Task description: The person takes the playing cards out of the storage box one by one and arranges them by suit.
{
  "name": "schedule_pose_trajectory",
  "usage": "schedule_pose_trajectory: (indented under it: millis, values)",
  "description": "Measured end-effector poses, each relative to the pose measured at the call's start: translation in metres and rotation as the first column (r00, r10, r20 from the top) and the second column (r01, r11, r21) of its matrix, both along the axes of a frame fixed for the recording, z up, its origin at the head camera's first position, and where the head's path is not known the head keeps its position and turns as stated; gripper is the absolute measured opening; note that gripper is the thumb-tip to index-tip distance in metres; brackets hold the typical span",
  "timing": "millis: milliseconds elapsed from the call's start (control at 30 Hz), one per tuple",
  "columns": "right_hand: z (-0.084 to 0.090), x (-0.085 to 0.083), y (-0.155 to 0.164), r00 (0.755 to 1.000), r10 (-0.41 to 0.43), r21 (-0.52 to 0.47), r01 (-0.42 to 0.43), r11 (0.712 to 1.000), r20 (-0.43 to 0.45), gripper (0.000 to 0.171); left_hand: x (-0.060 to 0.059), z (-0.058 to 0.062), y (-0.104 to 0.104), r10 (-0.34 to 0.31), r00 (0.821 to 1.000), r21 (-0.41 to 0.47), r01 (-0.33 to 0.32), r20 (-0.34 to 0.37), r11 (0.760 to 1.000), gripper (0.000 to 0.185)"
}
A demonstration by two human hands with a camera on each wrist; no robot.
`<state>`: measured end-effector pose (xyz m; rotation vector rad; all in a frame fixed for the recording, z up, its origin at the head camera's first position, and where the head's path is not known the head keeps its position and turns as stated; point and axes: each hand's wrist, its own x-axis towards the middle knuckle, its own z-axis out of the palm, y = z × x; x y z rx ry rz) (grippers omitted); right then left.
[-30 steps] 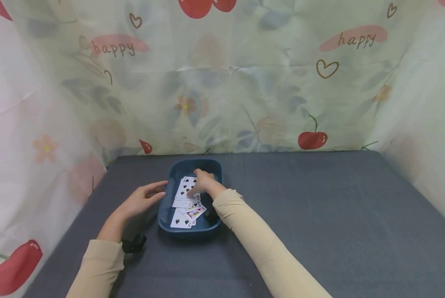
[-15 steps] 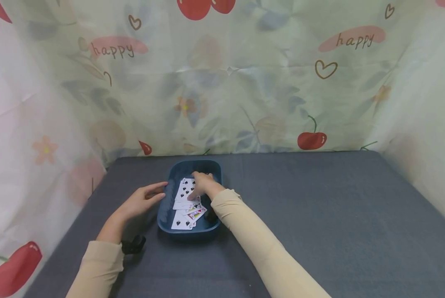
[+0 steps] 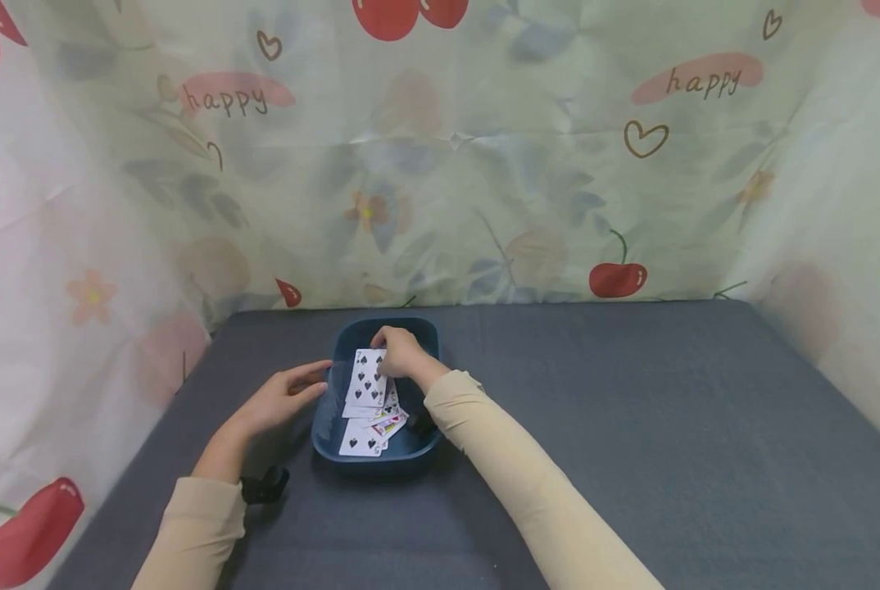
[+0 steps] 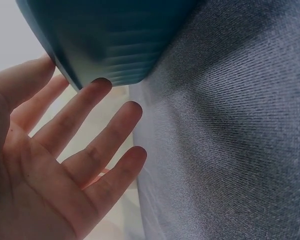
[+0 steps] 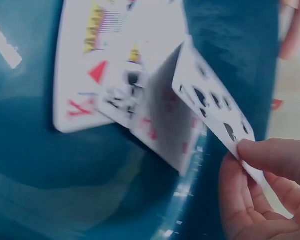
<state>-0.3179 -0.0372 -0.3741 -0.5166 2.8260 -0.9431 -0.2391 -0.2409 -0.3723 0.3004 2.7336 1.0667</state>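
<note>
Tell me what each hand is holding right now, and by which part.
The right hand pinches a spade card by its far edge. The left hand holds nothing; its straight fingers rest against the blue tray.

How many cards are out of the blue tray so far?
None lie on the grey table yet. The right hand pinches a spade card, its end raised in the right wrist view. The other cards remain in the blue tray, which the left hand steadies.
</note>
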Motion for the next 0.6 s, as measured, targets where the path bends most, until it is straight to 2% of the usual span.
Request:
schedule_pose_trajectory:
  millis: [333,433,600]
  values:
    - [0.033,-0.006,0.025,0.998,0.057,-0.185,-0.058,0.981,-0.007,0.034,0.001,0.002,0.002,0.012,1.0,-0.019,-0.012,0.004,1.0,0.054]
    - [0.041,-0.008,0.039,0.997,0.074,-0.279,-0.061,0.958,0.035,0.034,0.002,0.001,0.001,0.018,1.0,-0.018,-0.018,0.008,1.0,0.054]
    - [0.049,-0.009,0.073,0.989,0.078,-0.443,-0.013,0.896,0.128,0.035,0.002,0.001,0.001,0.014,1.0,-0.009,-0.014,-0.004,1.0,0.054]
